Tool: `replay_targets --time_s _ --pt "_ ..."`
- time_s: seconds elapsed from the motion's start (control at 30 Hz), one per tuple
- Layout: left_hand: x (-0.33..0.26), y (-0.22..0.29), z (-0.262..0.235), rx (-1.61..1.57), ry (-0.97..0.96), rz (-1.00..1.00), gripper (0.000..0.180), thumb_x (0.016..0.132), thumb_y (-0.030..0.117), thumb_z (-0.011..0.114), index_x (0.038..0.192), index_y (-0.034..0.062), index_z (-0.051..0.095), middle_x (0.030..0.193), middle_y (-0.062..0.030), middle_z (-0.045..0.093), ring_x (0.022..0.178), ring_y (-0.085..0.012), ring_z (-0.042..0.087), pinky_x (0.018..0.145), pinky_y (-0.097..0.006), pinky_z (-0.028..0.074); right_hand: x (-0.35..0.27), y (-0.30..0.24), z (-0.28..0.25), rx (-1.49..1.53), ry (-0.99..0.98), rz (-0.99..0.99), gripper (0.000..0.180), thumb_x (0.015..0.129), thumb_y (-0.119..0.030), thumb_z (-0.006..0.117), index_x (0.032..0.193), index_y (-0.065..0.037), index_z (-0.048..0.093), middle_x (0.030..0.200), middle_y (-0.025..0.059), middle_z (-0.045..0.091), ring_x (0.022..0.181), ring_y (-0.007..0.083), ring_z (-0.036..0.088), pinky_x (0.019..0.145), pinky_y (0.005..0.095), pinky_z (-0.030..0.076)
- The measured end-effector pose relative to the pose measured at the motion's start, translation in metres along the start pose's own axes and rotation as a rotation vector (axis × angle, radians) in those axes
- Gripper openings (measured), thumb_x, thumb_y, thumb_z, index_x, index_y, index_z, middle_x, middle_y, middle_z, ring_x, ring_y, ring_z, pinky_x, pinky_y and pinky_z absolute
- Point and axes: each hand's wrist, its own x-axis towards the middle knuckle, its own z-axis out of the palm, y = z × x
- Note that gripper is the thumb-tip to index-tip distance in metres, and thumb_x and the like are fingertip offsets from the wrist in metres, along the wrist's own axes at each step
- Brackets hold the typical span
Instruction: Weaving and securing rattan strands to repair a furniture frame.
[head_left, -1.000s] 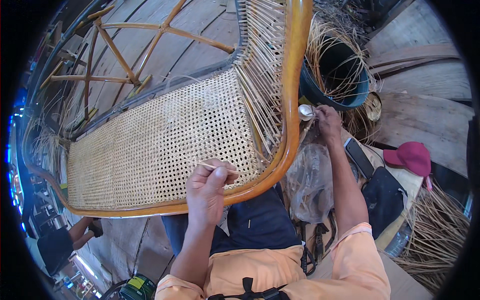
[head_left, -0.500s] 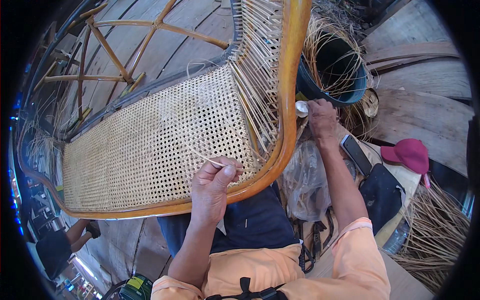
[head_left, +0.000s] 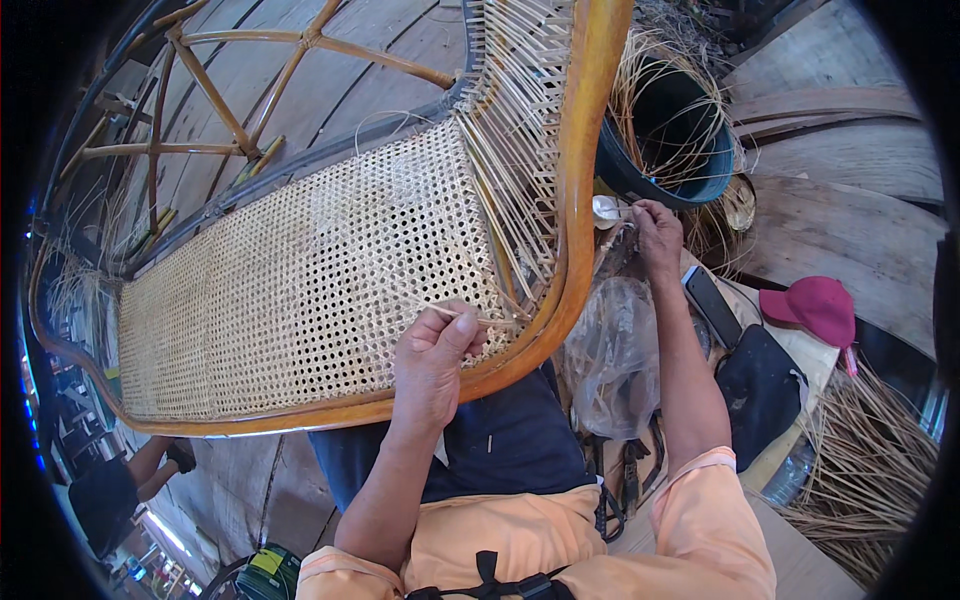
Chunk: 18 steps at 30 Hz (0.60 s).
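Observation:
Across my lap lies a furniture frame of glossy curved wood (head_left: pixel 577 200), with a woven cane panel (head_left: pixel 290 290) full of small holes. My left hand (head_left: pixel 435 365) is closed over the panel's lower right part, pinching a thin cane strand (head_left: pixel 492 322) between thumb and forefinger. Right of the frame, my right hand (head_left: pixel 660 240) pinches a thin stick-like thing (head_left: pixel 625 209) just beside a small white container (head_left: pixel 604 209). What exactly that thing is, I cannot make out. Loose unwoven cane strands (head_left: pixel 515 170) stretch along the panel's right side.
A dark green bucket (head_left: pixel 720 170) holding cane strands stands at the upper right. Below it are a clear plastic bag (head_left: pixel 610 350), a phone (head_left: pixel 712 308), a red cap (head_left: pixel 815 310) and a cane bundle (head_left: pixel 860 450). At the far left, another person's leg (head_left: pixel 150 470) shows.
My right hand has shifted slightly right and down from the white container, and a thin thing now shows at its fingertips. My left hand has moved a little right, still pinching the cane strand.

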Motion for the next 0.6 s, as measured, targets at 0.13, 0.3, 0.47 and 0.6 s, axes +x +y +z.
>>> replay_targets --time_s 0.13,0.3,0.47,0.6 --pt "0.006 0.001 0.006 0.023 0.032 -0.011 0.014 0.088 0.014 0.059 0.093 0.0011 0.058 0.079 -0.0030 0.059 0.069 -0.0084 0.052 0.066 -0.021 0.042 0.000 -0.011 -0.003 0.068 -0.075 0.082 0.016 0.083 -0.012 0.059 0.091 0.000 0.064 0.083 0.0070 0.063 0.078 0.0142 0.058 0.076 0.0259 0.044" --pt "0.010 0.002 0.016 0.023 -0.049 0.065 0.013 0.088 0.013 0.060 0.092 0.0010 0.059 0.080 -0.0022 0.059 0.071 -0.0074 0.052 0.068 -0.022 0.043 -0.003 0.007 -0.010 0.241 -0.145 -0.016 0.012 0.087 -0.013 0.059 0.091 -0.003 0.064 0.073 -0.0039 0.054 0.064 0.0018 0.046 0.056 0.0167 0.036" --pt "0.002 0.005 0.017 0.445 -0.080 0.332 0.007 0.081 0.006 0.065 0.087 0.0072 0.063 0.081 -0.0023 0.060 0.073 -0.0117 0.056 0.068 -0.025 0.046 -0.044 -0.078 -0.059 0.564 0.054 0.228 0.017 0.088 -0.013 0.058 0.097 0.001 0.060 0.074 0.0012 0.055 0.067 0.0061 0.048 0.061 0.0209 0.038" --pt "0.000 0.018 0.020 0.933 -0.267 0.976 0.023 0.062 0.001 0.071 0.080 0.0129 0.062 0.079 -0.0036 0.059 0.071 -0.0226 0.058 0.064 -0.030 0.048 -0.101 -0.127 -0.073 0.690 0.057 0.198 0.017 0.088 -0.013 0.057 0.097 0.002 0.057 0.074 0.0034 0.055 0.065 0.0101 0.050 0.061 0.0233 0.040"
